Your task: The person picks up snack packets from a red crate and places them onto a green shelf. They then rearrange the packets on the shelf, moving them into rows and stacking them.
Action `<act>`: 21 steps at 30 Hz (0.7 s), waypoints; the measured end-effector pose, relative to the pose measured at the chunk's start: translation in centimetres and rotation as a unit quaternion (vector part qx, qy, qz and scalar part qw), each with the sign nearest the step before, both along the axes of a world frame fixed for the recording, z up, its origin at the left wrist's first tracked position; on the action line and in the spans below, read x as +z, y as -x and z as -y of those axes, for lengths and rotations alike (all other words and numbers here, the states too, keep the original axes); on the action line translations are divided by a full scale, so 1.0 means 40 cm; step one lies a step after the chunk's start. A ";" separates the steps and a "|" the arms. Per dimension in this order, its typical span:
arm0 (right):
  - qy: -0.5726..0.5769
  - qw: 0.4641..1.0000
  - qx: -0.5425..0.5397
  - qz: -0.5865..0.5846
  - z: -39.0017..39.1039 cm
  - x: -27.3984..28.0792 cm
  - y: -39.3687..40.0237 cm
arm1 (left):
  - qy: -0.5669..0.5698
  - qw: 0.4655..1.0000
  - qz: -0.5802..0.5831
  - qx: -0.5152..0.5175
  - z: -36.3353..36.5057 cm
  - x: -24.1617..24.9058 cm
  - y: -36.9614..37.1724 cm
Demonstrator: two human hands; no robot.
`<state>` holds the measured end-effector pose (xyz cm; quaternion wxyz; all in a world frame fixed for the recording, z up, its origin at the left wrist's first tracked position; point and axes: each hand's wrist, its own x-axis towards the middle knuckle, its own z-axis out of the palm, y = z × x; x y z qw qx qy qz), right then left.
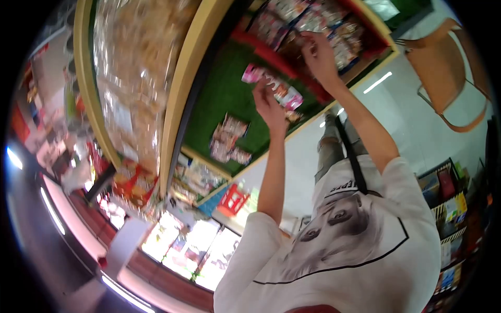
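Observation:
My left hand [269,104] is closed on the edge of a pink and white packet [284,94] over the green mat [219,88]. Further up, my right hand [317,52] has its fingers bent together at a red box [287,63] full of small wrapped packets [342,39]; what it holds, if anything, is too small to make out. Several small brown packets [228,136] lie on the green mat, to the left of my left hand.
A yellow-edged shelf [182,68] with large clear bags [133,68] stands at the left. An orange-brown chair [441,73] is at the upper right. A red basket [232,200] sits beyond the mat, and product racks [449,224] stand at the right.

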<state>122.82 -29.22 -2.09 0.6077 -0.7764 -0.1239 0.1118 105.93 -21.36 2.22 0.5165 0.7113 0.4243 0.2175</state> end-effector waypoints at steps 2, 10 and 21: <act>0.008 0.996 0.065 -0.058 0.005 0.068 0.127 | -0.023 0.994 -0.024 0.106 0.013 -0.005 0.149; 0.002 0.931 0.334 -0.145 -0.145 -0.092 0.716 | 0.116 0.938 -0.157 0.285 -0.042 -0.218 0.805; 0.087 0.941 0.328 0.013 -0.332 -0.224 0.937 | 0.283 0.944 -0.029 0.168 -0.187 -0.290 0.843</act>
